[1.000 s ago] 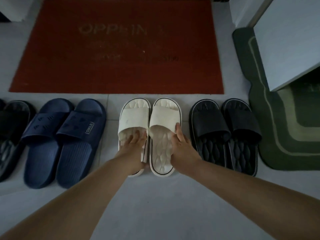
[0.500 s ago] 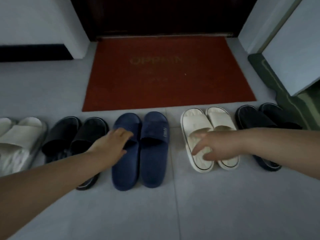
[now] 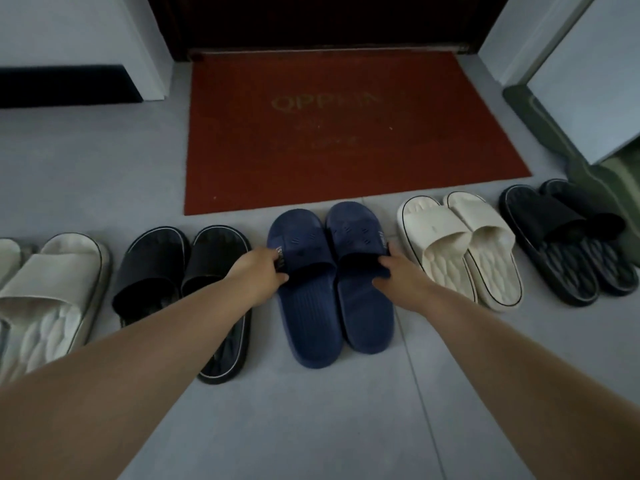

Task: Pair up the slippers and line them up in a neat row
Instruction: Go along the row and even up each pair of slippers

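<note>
Slippers stand in a row on the grey floor. In the middle is a navy blue pair. My left hand [image 3: 258,273] grips the outer edge of the left blue slipper [image 3: 304,299]. My right hand [image 3: 398,275] grips the strap of the right blue slipper [image 3: 363,306]. To the left stands a black pair [image 3: 156,271], partly hidden under my left forearm, and further left a cream pair [image 3: 48,299], cut by the frame edge. Right of the blue pair are a cream pair [image 3: 460,240] and a black pair [image 3: 561,237].
A red doormat [image 3: 346,133] lies just behind the row, in front of a dark door. A green mat [image 3: 588,174] lies at the far right beside a white cabinet [image 3: 588,81]. A white wall corner [image 3: 104,46] stands at the back left.
Both hands left the right-hand cream pair and moved left to the blue pair. My view rose and shifted left, bringing the left black and cream pairs into sight.
</note>
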{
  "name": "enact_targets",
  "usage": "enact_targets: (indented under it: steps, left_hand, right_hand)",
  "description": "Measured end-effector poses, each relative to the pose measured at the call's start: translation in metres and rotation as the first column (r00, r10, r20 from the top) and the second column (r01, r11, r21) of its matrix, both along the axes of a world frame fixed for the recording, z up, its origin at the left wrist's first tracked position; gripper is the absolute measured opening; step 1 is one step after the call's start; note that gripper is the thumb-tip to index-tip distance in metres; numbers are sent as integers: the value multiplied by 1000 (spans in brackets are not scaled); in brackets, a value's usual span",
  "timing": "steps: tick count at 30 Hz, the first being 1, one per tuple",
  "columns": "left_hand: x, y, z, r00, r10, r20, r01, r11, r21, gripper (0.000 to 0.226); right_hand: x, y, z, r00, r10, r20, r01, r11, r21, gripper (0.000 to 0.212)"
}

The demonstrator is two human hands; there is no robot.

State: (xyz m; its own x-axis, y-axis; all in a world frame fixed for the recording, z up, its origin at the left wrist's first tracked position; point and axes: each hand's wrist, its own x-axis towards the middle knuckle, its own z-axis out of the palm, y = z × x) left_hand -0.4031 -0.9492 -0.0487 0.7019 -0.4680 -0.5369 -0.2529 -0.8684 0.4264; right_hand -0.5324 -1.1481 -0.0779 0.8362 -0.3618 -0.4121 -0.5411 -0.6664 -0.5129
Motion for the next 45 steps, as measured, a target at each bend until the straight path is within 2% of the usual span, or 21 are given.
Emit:
enact_targets:
  steps: [9,15,17,19,22,24,25,27,29,32,36,39,45]
  left_hand:
    - [1,13,-18,1000,-13,-17,10,984,-177,23]
    - [-2,20,-22,994,8,-113,-37,966,-256,36]
    - [1,23,-19,990,14,-140,-55,954,-295,37]
    - [9,30,-15,996,19,-85,-44,951,-305,36]
    - [28,52,-9,994,25,106,4,963,-271,43]
    - [41,72,-7,978,-52,203,84,984,-155,60]
    - [46,83,-6,970,-135,201,139,990,-2,75]
    - [53,103,-9,971,-224,86,192,940,282,106]
    - [58,121,-16,977,-212,25,186,902,390,113]
    - [64,137,-19,979,-175,103,115,896,430,107]
    - [68,152,-11,975,-122,187,56,944,325,75]
    - [70,159,-12,962,-122,244,56,964,258,66]
    - [72,170,-22,960,-79,269,53,993,103,67]
  right_hand:
    - [5,13,0,988,-83,-127,70,992,-104,55]
    - [8,29,3,970,-217,-114,206,973,-100,47]
    - [10,49,4,946,-322,-38,316,941,-123,38]
    - [13,81,7,935,-330,132,347,927,-141,23]
    - [22,131,12,954,-177,242,194,980,-49,11]
    - [31,161,13,969,-55,241,43,998,52,22]
    - [36,173,14,972,-29,233,5,995,104,29]
    - [46,189,17,980,5,201,-35,989,147,32]
    - [52,197,18,992,62,114,-78,986,147,32]
    - [59,199,23,981,189,-51,-182,977,111,46]
    - [63,202,20,954,284,-93,-272,955,121,62]
    - [65,209,8,975,204,-84,-193,973,129,67]
    - [66,218,-3,993,103,-60,-97,992,85,75]
